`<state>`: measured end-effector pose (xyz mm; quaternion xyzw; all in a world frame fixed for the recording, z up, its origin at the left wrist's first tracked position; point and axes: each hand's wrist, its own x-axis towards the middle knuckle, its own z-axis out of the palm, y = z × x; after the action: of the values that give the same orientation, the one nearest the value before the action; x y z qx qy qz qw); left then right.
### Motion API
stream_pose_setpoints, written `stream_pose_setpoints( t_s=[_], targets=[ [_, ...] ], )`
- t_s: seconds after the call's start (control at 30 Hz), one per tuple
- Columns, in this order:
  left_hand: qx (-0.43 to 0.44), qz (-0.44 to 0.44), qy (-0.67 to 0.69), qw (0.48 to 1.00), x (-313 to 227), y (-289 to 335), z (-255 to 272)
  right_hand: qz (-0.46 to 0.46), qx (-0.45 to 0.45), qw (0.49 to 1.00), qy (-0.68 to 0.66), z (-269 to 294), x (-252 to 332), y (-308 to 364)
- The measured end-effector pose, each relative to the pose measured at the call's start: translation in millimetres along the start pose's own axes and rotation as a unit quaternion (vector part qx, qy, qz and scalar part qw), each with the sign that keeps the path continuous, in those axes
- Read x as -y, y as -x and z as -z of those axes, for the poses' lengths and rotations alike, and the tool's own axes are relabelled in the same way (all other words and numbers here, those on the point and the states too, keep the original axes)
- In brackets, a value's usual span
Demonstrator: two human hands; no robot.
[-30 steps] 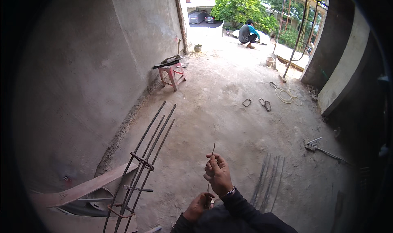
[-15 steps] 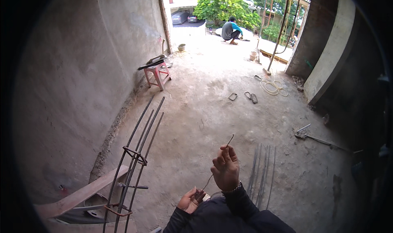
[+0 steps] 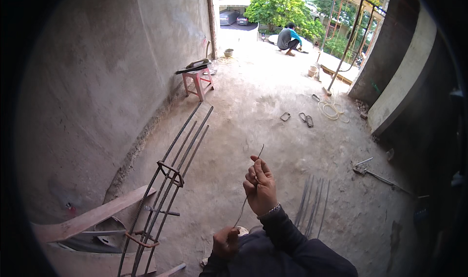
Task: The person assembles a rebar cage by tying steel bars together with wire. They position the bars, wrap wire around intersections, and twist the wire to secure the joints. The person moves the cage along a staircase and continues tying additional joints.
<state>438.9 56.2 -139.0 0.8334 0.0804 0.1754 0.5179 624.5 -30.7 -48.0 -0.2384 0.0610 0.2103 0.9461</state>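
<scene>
From where I'm standing, the person is working a thin wire (image 3: 241, 212) between both hands at the near edge of the room, over the lap. The right hand (image 3: 262, 184) is pinching it between thumb and forefinger, the other fingers curling in, and a short tip is poking out above. The left hand (image 3: 225, 243), nearer and further left, is closing in a loose fist about the lower end; I cannot tell how its fingers are lying underneath. The stretch between the hands is bowing slightly.

To my eye, the step in hand is handling or straightening the wire. The next move seems to be calling for a firm pinch up top and a steady lower hand, so the wire isn't springing away.

To the left, a cage of ribbed bars (image 3: 157, 210) is lying near a plank (image 3: 100, 216), apart from both hands. To the right, loose rods (image 3: 317, 206) are resting on the floor (image 3: 263, 126), and farther off a crouching co-worker (image 3: 286, 39) is facing away.
</scene>
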Motion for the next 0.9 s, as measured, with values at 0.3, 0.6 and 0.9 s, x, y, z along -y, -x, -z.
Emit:
stream_pose_setpoints(
  t_s=[0.3, 0.6, 0.9],
  targets=[
    [-0.040, 0.101, 0.062, 0.992, 8.2, -17.8, -16.2, 0.079, 0.113, 0.982, 0.132, -24.8, -1.0, 11.8],
    [-0.213, 0.105, -0.131, 0.963, 35.8, 16.8, 16.5, -0.041, 0.331, 0.759, 0.559, 10.9, -97.5, 49.5],
    [-0.226, 0.054, -0.157, 0.960, 31.7, 62.0, 42.5, -0.161, 0.381, 0.797, 0.441, 43.3, -124.8, 50.9]
  ],
)
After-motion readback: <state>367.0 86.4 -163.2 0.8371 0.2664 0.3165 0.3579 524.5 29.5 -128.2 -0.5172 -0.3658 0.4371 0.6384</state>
